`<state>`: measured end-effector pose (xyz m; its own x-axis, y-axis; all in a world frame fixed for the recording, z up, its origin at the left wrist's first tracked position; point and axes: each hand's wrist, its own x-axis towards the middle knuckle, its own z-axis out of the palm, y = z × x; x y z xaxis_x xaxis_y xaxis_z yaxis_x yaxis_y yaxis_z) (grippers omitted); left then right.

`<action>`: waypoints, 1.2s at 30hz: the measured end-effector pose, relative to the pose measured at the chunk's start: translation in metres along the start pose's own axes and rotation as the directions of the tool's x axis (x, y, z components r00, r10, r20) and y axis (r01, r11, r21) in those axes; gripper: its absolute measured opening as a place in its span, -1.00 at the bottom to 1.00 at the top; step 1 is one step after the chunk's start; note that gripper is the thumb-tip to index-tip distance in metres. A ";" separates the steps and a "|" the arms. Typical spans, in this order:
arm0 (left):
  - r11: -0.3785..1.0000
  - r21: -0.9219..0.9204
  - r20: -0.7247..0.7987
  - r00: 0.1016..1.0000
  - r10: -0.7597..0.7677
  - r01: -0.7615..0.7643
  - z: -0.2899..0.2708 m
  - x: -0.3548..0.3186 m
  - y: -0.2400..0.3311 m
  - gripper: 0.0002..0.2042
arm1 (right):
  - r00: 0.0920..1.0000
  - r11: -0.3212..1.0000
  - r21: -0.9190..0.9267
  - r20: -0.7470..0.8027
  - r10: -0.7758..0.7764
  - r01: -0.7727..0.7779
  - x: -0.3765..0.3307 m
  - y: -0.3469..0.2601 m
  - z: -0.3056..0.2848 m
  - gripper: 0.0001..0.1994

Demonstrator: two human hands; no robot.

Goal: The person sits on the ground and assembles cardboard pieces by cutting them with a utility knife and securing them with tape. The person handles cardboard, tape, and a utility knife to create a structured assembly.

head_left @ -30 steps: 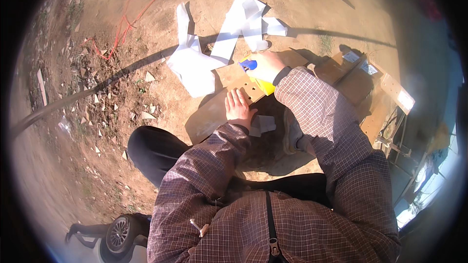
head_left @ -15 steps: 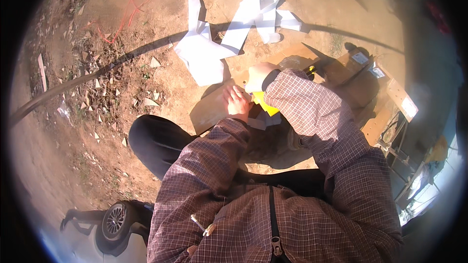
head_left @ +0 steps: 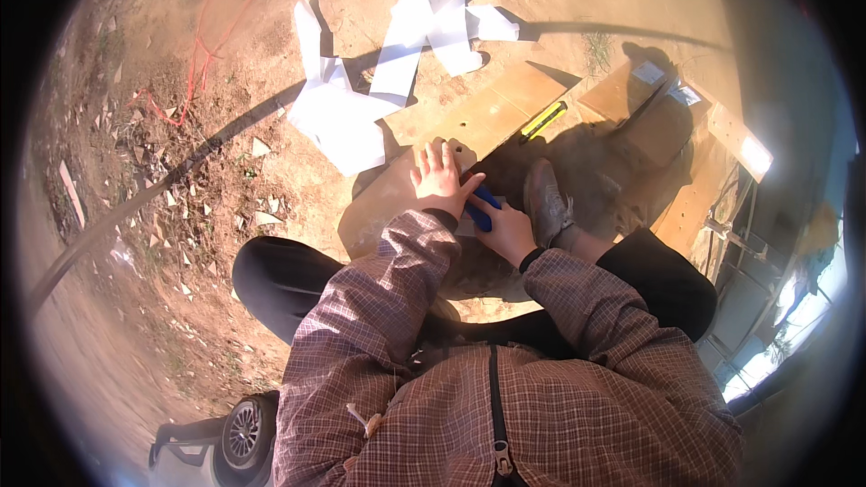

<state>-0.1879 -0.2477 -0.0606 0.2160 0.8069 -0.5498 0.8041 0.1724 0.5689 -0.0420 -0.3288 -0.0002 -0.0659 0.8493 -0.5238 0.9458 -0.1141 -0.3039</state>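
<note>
My left hand [head_left: 439,182] lies spread on a long brown panel [head_left: 505,101], perhaps cardboard, which slants from near my left knee toward the upper right. Close beside its thumb, my right hand [head_left: 507,233] is closed around a blue-handled tool [head_left: 483,206]. The tool's working end is hidden by my hands and the panel, so I cannot tell its kind. A yellow-green utility knife [head_left: 543,121] rests near the panel's right edge, beyond my right hand.
Crumpled white sheets [head_left: 347,117] lie on the dirt ahead. Brown cardboard pieces [head_left: 663,122] with white labels are at the right. My shoe [head_left: 546,198] stands by the panel. An orange cord [head_left: 203,54] and scattered chips are at the left; a car wheel [head_left: 245,433] shows behind.
My right hand has drawn back toward me, and the blue tool now shows in it. The yellow piece beneath that hand is out of sight. My left fingers have spread flat.
</note>
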 end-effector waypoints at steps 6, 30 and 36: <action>0.929 0.279 -0.093 0.956 0.279 -0.244 0.018 0.038 -0.037 -0.18 | 0.999 0.997 0.078 0.046 -0.002 -0.002 -0.011 -0.001 -0.001 -0.32; 0.970 0.117 -0.068 0.973 0.221 -0.212 -0.009 0.031 -0.020 -0.30 | 0.801 0.990 0.073 0.582 -0.141 0.121 0.062 -0.060 -0.182 -0.59; 0.944 0.292 -0.360 0.897 0.258 -0.154 0.044 0.021 -0.010 -0.25 | 0.942 0.935 -0.260 0.293 -0.162 0.242 0.183 -0.079 -0.187 -0.52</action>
<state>-0.1669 -0.2569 -0.1049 0.2015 0.9713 -0.1264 0.8874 -0.1265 0.4433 -0.0694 -0.0682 0.0772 -0.3085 0.6679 -0.6773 0.9510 0.2324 -0.2040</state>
